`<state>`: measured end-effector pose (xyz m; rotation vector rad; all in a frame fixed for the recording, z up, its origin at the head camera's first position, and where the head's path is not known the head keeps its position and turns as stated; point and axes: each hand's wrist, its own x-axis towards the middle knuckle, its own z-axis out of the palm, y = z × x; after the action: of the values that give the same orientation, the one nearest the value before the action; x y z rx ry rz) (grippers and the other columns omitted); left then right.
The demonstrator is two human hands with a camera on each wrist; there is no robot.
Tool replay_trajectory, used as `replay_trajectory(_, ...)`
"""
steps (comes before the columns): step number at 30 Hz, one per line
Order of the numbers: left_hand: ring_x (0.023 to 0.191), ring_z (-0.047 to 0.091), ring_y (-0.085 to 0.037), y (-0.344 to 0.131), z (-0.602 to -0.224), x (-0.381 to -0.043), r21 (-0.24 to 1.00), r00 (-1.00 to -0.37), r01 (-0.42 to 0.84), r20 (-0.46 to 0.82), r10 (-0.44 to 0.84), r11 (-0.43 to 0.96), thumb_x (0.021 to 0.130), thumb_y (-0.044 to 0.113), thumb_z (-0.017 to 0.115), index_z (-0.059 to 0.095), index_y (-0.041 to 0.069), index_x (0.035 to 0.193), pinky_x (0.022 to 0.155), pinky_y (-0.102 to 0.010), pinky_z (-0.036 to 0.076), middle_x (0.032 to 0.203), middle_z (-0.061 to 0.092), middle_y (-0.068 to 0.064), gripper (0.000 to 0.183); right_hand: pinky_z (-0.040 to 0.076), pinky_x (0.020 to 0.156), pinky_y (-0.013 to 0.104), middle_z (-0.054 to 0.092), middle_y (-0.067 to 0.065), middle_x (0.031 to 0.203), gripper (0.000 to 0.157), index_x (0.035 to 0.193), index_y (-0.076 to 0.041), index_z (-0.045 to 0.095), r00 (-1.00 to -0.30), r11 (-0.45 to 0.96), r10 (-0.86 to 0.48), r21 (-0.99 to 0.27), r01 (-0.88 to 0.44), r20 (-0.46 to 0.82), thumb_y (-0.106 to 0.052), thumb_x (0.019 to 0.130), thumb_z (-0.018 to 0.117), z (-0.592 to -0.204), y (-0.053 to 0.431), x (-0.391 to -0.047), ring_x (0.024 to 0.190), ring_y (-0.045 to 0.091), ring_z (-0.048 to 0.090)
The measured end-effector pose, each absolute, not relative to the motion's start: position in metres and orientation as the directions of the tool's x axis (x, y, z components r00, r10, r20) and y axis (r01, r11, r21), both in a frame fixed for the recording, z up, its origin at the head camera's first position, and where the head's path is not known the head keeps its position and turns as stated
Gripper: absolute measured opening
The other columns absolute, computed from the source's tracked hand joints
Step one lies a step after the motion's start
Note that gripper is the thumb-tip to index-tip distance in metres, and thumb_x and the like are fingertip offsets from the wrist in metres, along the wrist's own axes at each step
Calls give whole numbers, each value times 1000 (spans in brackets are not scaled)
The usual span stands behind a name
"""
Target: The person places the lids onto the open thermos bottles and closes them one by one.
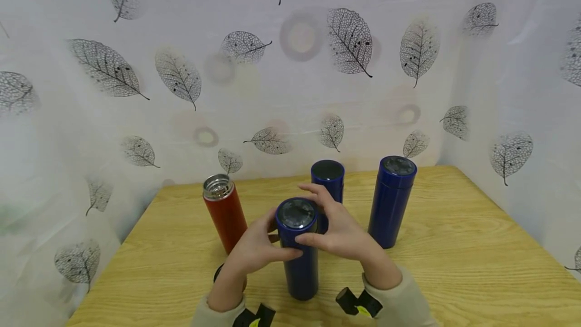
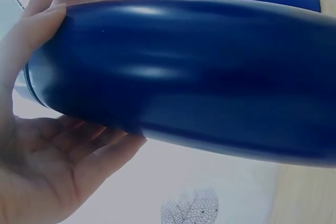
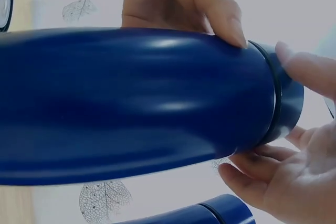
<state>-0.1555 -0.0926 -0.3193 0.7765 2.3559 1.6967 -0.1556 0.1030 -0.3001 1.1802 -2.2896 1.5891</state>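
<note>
A dark blue thermos (image 1: 303, 271) with a lid (image 1: 297, 213) on stands upright on the table between both hands. My left hand (image 1: 259, 246) grips its upper body from the left, the thumb (image 2: 42, 30) lying along the front. From the right, my right hand (image 1: 338, 228) holds the lid (image 3: 290, 95), thumb on the near side and fingers curved round behind. The seam below the lid shows as a dark ring in the right wrist view. To the left stands an uncapped red thermos (image 1: 227, 218), its steel mouth bare.
Two more lidded blue thermoses stand behind: one (image 1: 328, 178) partly hidden by my right hand, another (image 1: 391, 211) farther right. A dark round thing (image 1: 219, 271) shows mostly hidden behind my left wrist. A leaf-patterned curtain (image 1: 272, 90) borders the wooden table (image 1: 463, 246) behind.
</note>
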Motion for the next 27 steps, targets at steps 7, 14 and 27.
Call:
replay_trajectory(7, 98, 54, -23, -90, -319, -153, 915, -885, 320, 196, 422, 245, 66, 11, 77, 44, 7, 122, 79, -39, 46, 114, 53, -9, 65, 43, 83, 40, 51, 3, 119, 77, 131, -18, 31, -769, 179, -434, -792, -584, 469, -15, 69, 76, -303, 96, -153, 102, 15, 53)
replay_trajectory(14, 96, 51, -20, -86, -319, -150, 891, -916, 337, 236, 324, 305, 63, 15, 80, 45, 6, 118, 71, -29, 48, 107, 54, -8, 65, 43, 81, 40, 55, 1, 113, 73, 126, -16, 37, -780, 235, -335, -755, -612, 528, -16, 66, 79, -307, 88, -151, 95, 12, 55)
replay_trajectory(27, 92, 54, -23, -82, -324, -156, 854, -941, 336, 287, 178, 398, 63, 19, 80, 49, 4, 114, 67, -27, 50, 101, 57, -9, 62, 39, 87, 44, 52, 10, 119, 70, 126, -9, 36, -773, 390, -237, -671, -631, 589, -14, 69, 76, -309, 77, -151, 110, 22, 48)
